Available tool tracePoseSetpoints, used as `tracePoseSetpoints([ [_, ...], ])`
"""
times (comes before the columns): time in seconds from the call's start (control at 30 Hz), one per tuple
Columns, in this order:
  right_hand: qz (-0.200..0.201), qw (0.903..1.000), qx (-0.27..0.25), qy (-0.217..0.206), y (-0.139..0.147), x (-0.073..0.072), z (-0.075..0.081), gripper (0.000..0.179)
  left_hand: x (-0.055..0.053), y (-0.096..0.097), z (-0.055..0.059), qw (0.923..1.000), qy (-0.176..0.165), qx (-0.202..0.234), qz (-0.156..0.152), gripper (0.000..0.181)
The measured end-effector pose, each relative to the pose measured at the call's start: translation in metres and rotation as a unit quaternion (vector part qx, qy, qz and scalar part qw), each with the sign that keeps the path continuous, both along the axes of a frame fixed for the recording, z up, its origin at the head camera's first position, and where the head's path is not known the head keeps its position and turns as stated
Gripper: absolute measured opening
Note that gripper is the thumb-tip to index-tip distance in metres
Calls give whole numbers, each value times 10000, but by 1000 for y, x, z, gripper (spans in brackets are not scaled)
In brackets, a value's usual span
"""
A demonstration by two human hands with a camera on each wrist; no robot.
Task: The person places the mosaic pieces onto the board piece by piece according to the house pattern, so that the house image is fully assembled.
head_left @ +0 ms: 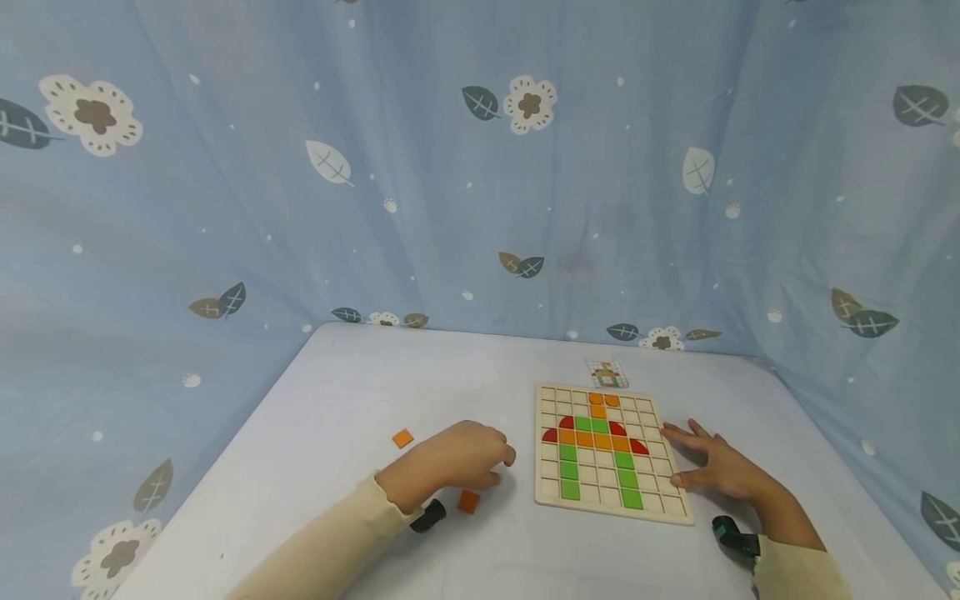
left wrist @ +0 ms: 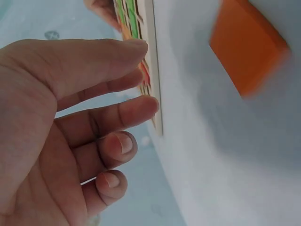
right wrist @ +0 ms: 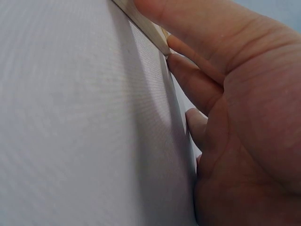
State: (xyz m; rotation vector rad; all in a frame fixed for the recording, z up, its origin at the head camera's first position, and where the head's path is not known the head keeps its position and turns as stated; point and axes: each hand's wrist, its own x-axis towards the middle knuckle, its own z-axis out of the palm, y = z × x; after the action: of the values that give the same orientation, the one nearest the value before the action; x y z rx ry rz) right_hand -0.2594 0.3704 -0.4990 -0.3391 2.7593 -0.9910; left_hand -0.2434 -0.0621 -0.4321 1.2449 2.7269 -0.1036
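Observation:
My left hand [head_left: 463, 455] hovers to the left of a wooden grid board [head_left: 603, 477], its fingers loosely bent. In the left wrist view thumb and fingers are apart, with nothing between them. An orange square tile [head_left: 468, 501] lies on the table close below that hand; the left wrist view shows this orange piece [left wrist: 249, 47] large and blurred. Green, orange and red tiles form a figure on the board. My right hand [head_left: 722, 467] rests at the board's right edge, thumb and fingers spread and touching it. In the right wrist view its fingertips meet the board's side [right wrist: 143, 26].
Another orange square tile [head_left: 402, 437] lies on the white table [head_left: 352, 383], left of my left hand. A small pattern card [head_left: 607, 374] sits just behind the board. Blue patterned curtains [head_left: 420, 167] stand around the table. Each wrist carries a dark device.

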Motion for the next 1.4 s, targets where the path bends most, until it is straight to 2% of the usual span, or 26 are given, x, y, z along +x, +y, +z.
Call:
tracePoseSetpoints([
  [0.2,-56,10000,50,-61,-1,2,0,91,-2,-20,-2,9999,-27,130,-20,22],
  [0.37,-71,9999,93,-31,-2,1,1,92,0,-31,-4,9989,-169,441,-44,35],
  [0.57,-118,9999,65,-77,-1,-1,0,93,4,-40,-5,9959,-631,647,30,48],
  [0.87,-127,9998,-42,-151,-1,0,0,91,9,-47,-9,9926,-1022,615,228,47],
  [1.03,-152,9998,-14,-126,-1,1,0,91,10,-49,-13,9923,-1009,703,123,42],
  [1.27,-153,9998,7,-157,-1,2,1,91,14,-51,-15,9942,-726,772,-200,28],
  [1.4,-159,9997,-16,-188,-2,2,1,92,16,-51,-13,9945,-704,747,-217,25],
])
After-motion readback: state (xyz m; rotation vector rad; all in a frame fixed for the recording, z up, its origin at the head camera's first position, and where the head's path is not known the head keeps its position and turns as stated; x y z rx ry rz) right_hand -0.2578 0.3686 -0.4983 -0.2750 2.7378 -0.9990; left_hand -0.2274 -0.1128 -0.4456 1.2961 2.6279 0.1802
